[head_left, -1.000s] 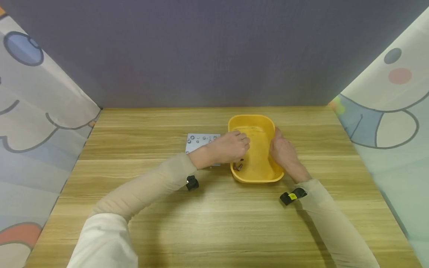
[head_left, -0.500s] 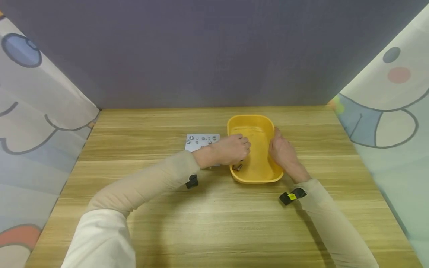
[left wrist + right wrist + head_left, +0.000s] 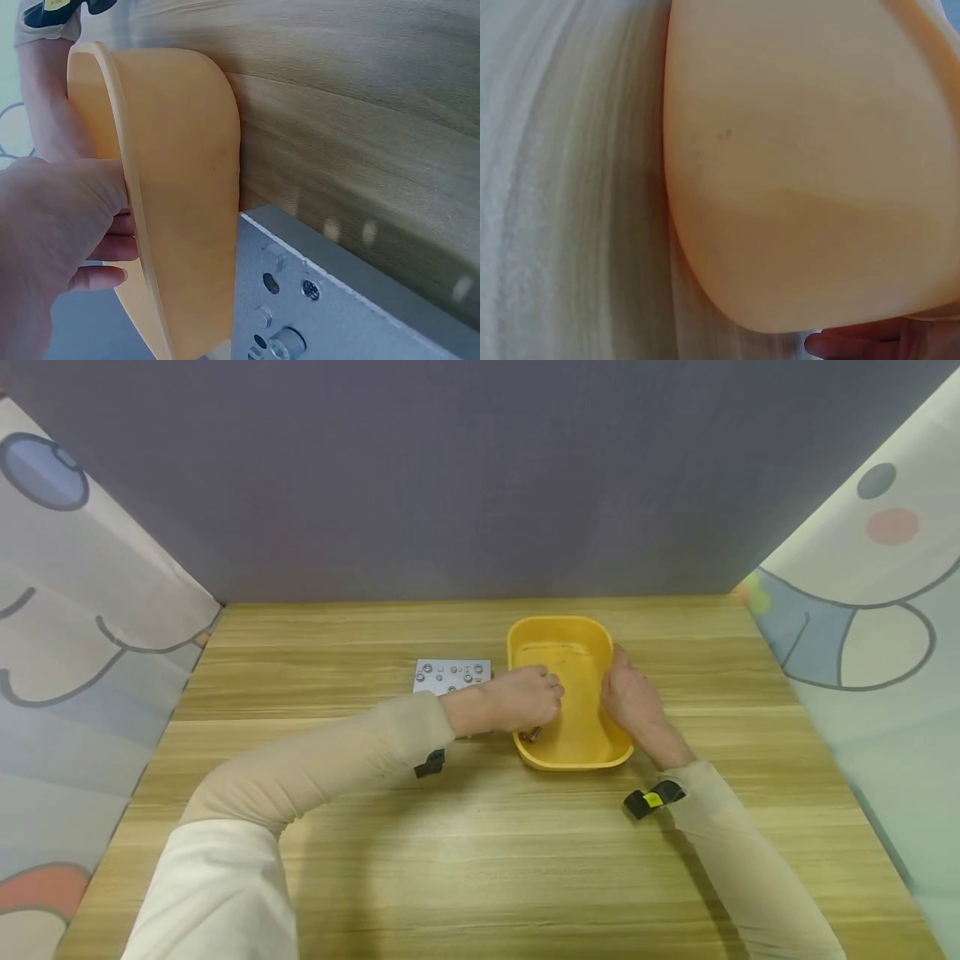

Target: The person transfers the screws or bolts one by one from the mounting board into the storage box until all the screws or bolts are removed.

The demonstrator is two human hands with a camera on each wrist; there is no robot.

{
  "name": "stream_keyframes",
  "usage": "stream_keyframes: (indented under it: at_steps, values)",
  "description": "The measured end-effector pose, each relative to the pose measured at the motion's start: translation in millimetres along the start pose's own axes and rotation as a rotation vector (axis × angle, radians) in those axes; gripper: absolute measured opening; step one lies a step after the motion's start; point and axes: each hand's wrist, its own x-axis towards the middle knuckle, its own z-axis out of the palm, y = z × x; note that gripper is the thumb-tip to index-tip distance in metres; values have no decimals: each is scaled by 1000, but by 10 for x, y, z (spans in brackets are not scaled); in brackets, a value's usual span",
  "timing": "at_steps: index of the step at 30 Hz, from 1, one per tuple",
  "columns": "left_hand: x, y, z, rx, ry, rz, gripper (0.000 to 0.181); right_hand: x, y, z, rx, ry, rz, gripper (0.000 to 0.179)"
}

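A yellow plastic tub (image 3: 579, 727) sits on the wooden table. My left hand (image 3: 525, 700) reaches over its left rim, the fingers bent down inside. In the left wrist view the fingers (image 3: 97, 277) curl close to the rim, and part of the hand is hidden behind the tub's edge; I cannot tell whether it holds anything. A few small metal bolts (image 3: 531, 735) lie in the tub's near left corner, just below that hand. My right hand (image 3: 633, 697) grips the tub's right side. In the right wrist view its fingers (image 3: 855, 341) show at the tub's lower edge.
A grey metal plate (image 3: 450, 677) with holes and bolt heads lies left of the tub, partly under the left forearm. Black wrist cameras (image 3: 430, 764) hang below both wrists. A dark panel (image 3: 480, 485) stands behind the table, with printed curtains on both sides.
My left hand has shifted slightly right and toward me inside the tub, covering a little more of the bolts. The right hand and the tub stay practically where they were.
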Motion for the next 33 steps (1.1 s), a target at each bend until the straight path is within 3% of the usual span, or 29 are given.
stream_keyframes:
  at_steps: [11,23,28,33]
  values:
    - [-9,5,6,6,-8,13,23,-11,-26,-27,4,-12,7,52]
    - [-86,-74,-15,-49,4,-41,32,-25,-19,-42,3,-11,-1,52]
    - [-149,-118,-33,-102,51,-80,32,-26,-21,-44,13,-17,4,52]
    - [-242,-181,-44,-212,118,-124,26,-26,-22,-48,22,-21,10,52]
